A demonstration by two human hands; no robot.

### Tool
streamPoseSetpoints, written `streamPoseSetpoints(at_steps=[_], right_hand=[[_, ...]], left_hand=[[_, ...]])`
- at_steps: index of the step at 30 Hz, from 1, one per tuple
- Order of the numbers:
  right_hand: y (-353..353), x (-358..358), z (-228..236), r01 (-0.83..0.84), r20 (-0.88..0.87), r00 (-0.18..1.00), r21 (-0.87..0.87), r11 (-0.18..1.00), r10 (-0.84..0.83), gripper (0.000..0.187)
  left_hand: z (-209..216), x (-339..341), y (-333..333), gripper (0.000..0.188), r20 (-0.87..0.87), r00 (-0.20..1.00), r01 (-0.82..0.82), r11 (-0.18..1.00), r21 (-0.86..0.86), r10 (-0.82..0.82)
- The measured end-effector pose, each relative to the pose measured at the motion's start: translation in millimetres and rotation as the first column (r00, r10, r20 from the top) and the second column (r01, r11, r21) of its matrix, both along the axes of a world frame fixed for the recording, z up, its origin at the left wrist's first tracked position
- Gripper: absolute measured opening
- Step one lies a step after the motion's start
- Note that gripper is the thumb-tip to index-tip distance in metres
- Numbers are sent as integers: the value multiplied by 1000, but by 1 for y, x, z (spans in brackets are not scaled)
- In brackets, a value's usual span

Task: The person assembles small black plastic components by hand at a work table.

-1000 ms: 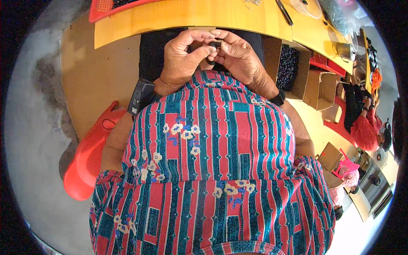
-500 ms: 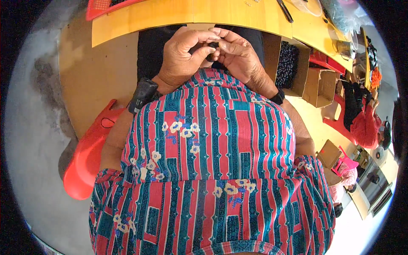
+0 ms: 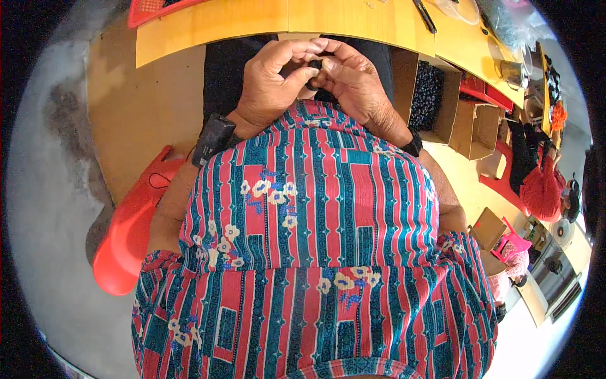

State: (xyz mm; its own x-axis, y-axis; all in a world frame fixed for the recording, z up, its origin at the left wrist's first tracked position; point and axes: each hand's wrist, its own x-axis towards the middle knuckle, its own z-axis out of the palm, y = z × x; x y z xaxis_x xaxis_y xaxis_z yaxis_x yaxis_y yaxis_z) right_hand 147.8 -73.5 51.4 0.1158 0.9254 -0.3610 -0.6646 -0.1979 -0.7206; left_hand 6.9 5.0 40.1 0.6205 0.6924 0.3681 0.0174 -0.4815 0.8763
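Note:
My left hand [image 3: 268, 79] and my right hand [image 3: 355, 81] meet in front of my chest, close to the near edge of the table. Between their fingertips is a small black thing [image 3: 315, 64], pinched from both sides. Its kind cannot be made out, as the fingers cover most of it. Each thumb presses against it, and the tips of both index fingers come together just beyond it. A dark band circles each wrist, the left one carrying a black box-like device [image 3: 214, 140].
Ahead lies a yellow table [image 3: 252, 20] with a red basket [image 3: 146, 9] at its far left and a black-handled tool [image 3: 425, 16] on the right. Cardboard boxes [image 3: 475, 129] stand below on the right, one holding dark speckled items. A red chair [image 3: 129, 230] is at left; other people sit far right.
My fingers have shifted slightly around the small black thing, the right thumb tip rising a little. Both hands stay in the same place.

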Motion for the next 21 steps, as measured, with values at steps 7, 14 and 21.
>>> streamPoseSetpoints(at_steps=[7,14,21], right_hand=[[-2,0,6,-117,443,894,89,989,66,26],[-5,-3,-4,-164,518,853,142,976,68,29],[-7,-6,-1,-143,545,836,95,985,69,26]], left_hand=[[-4,-2,-5,40,186,975,206,791,-576,-118],[-12,-1,-9,38,150,961,270,665,-697,-233],[-13,-1,-10,35,113,967,243,699,-673,-227]])
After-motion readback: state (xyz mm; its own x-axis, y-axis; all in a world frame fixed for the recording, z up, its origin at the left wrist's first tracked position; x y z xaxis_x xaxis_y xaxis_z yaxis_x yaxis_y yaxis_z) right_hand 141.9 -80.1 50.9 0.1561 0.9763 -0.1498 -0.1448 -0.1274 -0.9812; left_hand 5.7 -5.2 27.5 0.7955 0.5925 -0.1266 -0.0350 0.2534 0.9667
